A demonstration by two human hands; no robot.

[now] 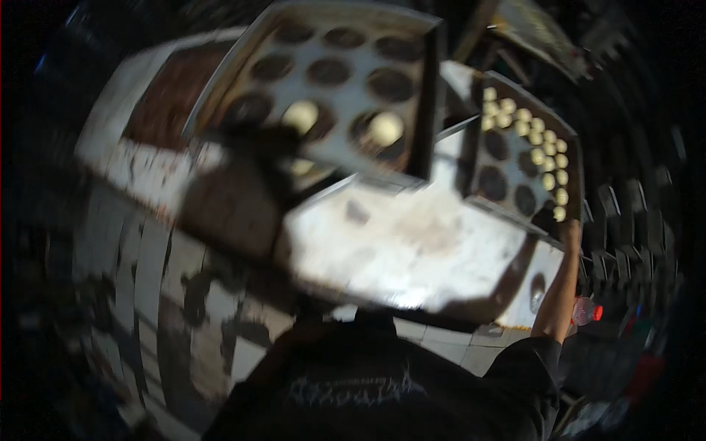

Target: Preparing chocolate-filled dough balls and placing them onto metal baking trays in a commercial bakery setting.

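Observation:
My right arm reaches out to the near right corner of a dark baking tray (522, 214), and my right hand (569, 226) is at its rim, close to a pale dough ball (560, 214). Its fingers are too dark and blurred to read. Several more round dough balls (537, 125) line that tray's far and right sides. A larger tray (312, 84) with dark round marks stands to the left. On its near part sit a dough ball (301, 117) and another dough ball (386, 129). A dark shape covers its near left corner; whether my left hand is there is hidden in shadow.
Both trays are on a worn white table (397, 235). A brown panel (176, 95) lies at the table's left. Beside my right forearm is a clear bottle with a red cap (597, 314). Dark stacked metal shapes (625, 220) stand at the right. Stained tiles (147, 279) cover the floor.

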